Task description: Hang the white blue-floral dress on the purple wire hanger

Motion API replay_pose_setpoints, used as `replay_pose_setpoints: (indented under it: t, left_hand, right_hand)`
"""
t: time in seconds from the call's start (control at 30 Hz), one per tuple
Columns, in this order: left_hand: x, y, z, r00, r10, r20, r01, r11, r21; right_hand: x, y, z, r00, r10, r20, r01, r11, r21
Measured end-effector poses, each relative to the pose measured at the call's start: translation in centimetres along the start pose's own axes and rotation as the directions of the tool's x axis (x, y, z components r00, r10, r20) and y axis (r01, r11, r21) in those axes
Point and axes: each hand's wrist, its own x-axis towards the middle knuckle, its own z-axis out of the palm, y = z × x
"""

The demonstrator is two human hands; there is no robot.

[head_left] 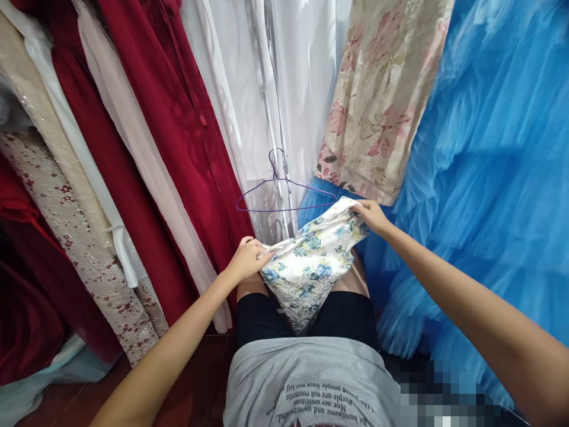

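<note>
A white garment with a blue and yellow flower print (pixel 311 267) hangs across my lap, stretched between both hands. My left hand (pixel 246 259) pinches its left top corner, fingers closed on the cloth. My right hand (pixel 371 215) grips the right top corner, raised a little higher. A thin purple wire hanger (pixel 284 193) hangs just beyond the garment, empty, in front of the white clothes. My knees and dark shorts (pixel 262 317) show under the fabric.
Hanging clothes surround me: dark red dresses (pixel 178 118) and beaded cream ones (pixel 66 225) at left, white sheer garments (pixel 267 77) in the middle, a pink-flowered beige dress (pixel 382 101) and a large blue tulle gown (pixel 489 178) at right. Dark wooden floor (pixel 191 379) lies below.
</note>
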Motion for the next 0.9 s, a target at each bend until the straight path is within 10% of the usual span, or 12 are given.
replay_pose_setpoints:
  t: [0.17, 0.47, 0.63, 0.77, 0.9]
  left_hand:
    - [2.2, 1.0, -2.3, 0.984, -0.155, 0.086, 0.171, 0.953, -0.25]
    - [3.3, 5.2, -3.4, 0.965, -0.259, 0.033, 0.171, 0.532, -0.829]
    - [2.5, 2.2, -4.1, 0.971, -0.21, 0.11, 0.229, 0.714, -0.662]
    - [0.8, -3.2, -4.4, 0.978, -0.189, 0.084, 0.203, 0.956, -0.211]
    - [0.6, -7.9, -4.6, 0.947, -0.298, 0.117, 0.279, 0.948, 0.153]
  right_hand:
    - [4.8, -1.0, 1.4, 0.991, -0.015, -0.131, 0.019, 0.999, 0.026]
    - [9.1, -3.2, 6.2, 0.971, 0.239, 0.008, -0.234, 0.945, 0.226]
    - [8.5, -4.5, 7.9, 0.927, 0.297, 0.229, -0.35, 0.904, 0.244]
    - [7.5, -5.3, 7.0, 0.881, 0.244, 0.406, -0.383, 0.871, 0.308]
    - [7.5, -6.3, 5.3, 0.882, 0.242, 0.403, -0.371, 0.885, 0.281]
